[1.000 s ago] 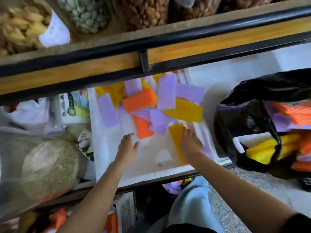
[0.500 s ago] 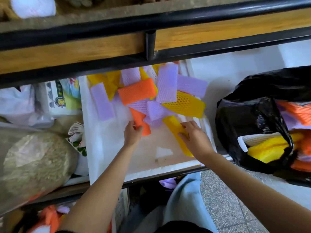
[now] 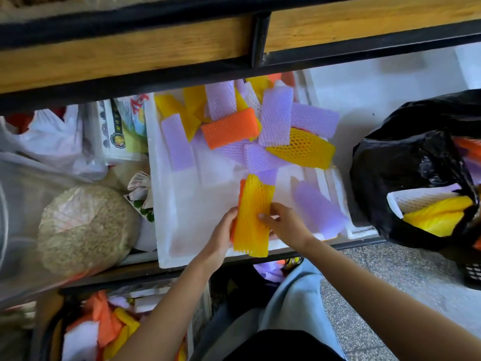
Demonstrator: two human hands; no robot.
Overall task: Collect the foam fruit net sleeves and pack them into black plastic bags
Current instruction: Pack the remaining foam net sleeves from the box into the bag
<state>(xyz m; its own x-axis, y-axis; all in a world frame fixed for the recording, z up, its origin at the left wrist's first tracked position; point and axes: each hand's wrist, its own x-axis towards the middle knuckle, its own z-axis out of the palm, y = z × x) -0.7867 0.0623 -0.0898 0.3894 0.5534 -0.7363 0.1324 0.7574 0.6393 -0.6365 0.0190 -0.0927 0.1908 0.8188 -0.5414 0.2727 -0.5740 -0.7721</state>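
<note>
Grip closed: left hand [image 3: 221,231] and right hand [image 3: 287,225] pinch yellow sleeve [image 3: 251,217] over orange sleeve [image 3: 242,184]. Loose pair could slide apart heading for the black bag [image 3: 406,178]

No word, brand or number can be read with certainty. Printing is seen on a white package [image 3: 122,131] lying at the left of the scene, toward the far side. It bears large red characters [image 3: 138,106] near its top and a dark round emblem [image 3: 117,139] lower down, all too blurred to be made out.
</note>
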